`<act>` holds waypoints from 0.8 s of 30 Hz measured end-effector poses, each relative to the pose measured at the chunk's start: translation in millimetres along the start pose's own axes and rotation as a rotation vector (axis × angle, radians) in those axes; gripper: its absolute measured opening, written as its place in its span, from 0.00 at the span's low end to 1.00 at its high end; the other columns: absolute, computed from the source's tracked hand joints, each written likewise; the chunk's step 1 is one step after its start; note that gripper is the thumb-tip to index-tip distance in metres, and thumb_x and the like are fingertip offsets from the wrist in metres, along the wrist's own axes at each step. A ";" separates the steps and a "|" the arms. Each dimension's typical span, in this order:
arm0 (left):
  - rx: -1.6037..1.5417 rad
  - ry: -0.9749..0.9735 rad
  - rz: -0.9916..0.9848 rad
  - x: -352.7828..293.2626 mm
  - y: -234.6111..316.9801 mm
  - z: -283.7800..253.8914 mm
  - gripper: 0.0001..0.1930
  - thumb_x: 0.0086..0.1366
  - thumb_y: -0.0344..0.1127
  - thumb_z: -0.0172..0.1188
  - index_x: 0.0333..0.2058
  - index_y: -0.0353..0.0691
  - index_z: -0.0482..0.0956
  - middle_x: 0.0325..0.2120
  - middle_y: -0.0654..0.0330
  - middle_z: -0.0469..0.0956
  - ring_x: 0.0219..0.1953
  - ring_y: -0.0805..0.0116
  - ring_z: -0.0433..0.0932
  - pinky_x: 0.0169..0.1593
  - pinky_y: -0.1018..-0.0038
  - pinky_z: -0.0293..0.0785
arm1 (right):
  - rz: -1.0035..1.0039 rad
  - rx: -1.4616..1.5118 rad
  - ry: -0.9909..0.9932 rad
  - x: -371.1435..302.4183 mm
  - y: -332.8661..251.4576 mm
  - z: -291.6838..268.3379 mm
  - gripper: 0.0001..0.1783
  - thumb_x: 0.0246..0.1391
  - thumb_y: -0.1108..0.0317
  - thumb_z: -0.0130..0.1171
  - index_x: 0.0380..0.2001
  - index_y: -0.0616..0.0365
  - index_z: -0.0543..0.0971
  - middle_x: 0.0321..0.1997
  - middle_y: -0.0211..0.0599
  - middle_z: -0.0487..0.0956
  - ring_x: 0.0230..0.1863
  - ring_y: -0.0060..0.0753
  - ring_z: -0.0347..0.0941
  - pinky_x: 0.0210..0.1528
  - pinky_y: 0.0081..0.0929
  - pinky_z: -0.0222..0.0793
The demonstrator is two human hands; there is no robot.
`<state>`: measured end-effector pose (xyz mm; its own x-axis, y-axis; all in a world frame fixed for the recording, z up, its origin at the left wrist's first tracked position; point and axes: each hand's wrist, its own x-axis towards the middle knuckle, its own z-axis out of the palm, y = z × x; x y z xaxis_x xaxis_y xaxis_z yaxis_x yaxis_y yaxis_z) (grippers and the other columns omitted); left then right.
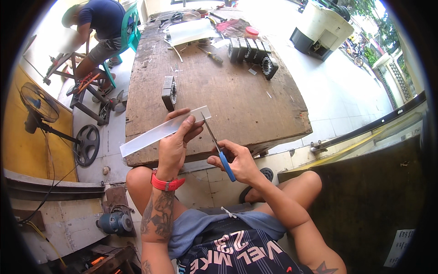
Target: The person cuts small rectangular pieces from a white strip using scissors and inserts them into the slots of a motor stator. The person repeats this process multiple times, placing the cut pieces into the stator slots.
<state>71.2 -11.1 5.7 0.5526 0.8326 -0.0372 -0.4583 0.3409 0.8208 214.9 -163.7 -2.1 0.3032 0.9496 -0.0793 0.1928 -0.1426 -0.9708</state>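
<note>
My left hand point(179, 132) grips a long strip of translucent white plastic sheet point(148, 139), with the thumb on top and the fingers beneath. The strip slants from lower left to upper right over the near edge of the wooden table point(219, 109). In my right hand point(238, 160) is a pair of blue-handled scissors point(225, 165), blades pointing up and away. Their tips lie at the strip's right end, close to its edge; whether they touch it I cannot tell. Just beyond my left hand stands a slotted metal stator core point(169, 93).
Several more stator cores point(248, 51) stand in a row at the table's far right. A screwdriver point(211, 55), a white sheet point(191, 31) and a red-lidded jar point(251, 32) lie farther back. At the far left sits another person point(101, 23) on a green chair. A fan point(40, 102) stands left.
</note>
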 end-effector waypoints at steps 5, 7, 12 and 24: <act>-0.010 0.003 -0.002 -1.2 -1.8 0.5 0.17 0.75 0.28 0.62 0.58 0.33 0.73 0.46 0.51 0.83 0.50 0.57 0.87 0.55 0.66 0.88 | -0.002 0.028 0.005 1.0 2.0 1.5 0.31 0.56 0.45 0.77 0.44 0.64 0.82 0.23 0.26 0.74 0.27 0.17 0.66 0.29 0.22 0.64; -0.008 0.000 -0.001 -1.5 -1.8 0.4 0.17 0.75 0.28 0.62 0.59 0.33 0.73 0.47 0.51 0.83 0.50 0.57 0.87 0.55 0.66 0.88 | 0.003 0.022 0.006 1.5 2.2 1.7 0.31 0.56 0.44 0.77 0.43 0.64 0.82 0.23 0.25 0.74 0.27 0.17 0.66 0.29 0.22 0.63; -0.010 0.002 -0.006 -1.3 -1.8 -0.3 0.18 0.74 0.28 0.63 0.60 0.33 0.72 0.47 0.50 0.83 0.50 0.57 0.87 0.55 0.67 0.88 | 0.013 0.038 0.003 1.4 3.2 2.8 0.31 0.56 0.44 0.77 0.43 0.64 0.82 0.22 0.25 0.73 0.26 0.16 0.65 0.29 0.22 0.62; 0.003 0.017 -0.033 -1.3 -2.3 1.4 0.19 0.74 0.29 0.64 0.59 0.33 0.73 0.48 0.49 0.83 0.49 0.59 0.88 0.54 0.68 0.88 | 0.073 -0.005 -0.010 1.3 3.0 3.3 0.29 0.57 0.46 0.77 0.42 0.63 0.82 0.22 0.26 0.73 0.25 0.17 0.64 0.27 0.23 0.62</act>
<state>72.5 -13.6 4.6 0.5552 0.8284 -0.0737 -0.4381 0.3666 0.8208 212.8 -162.0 -5.9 0.3071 0.9395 -0.1520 0.1750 -0.2127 -0.9613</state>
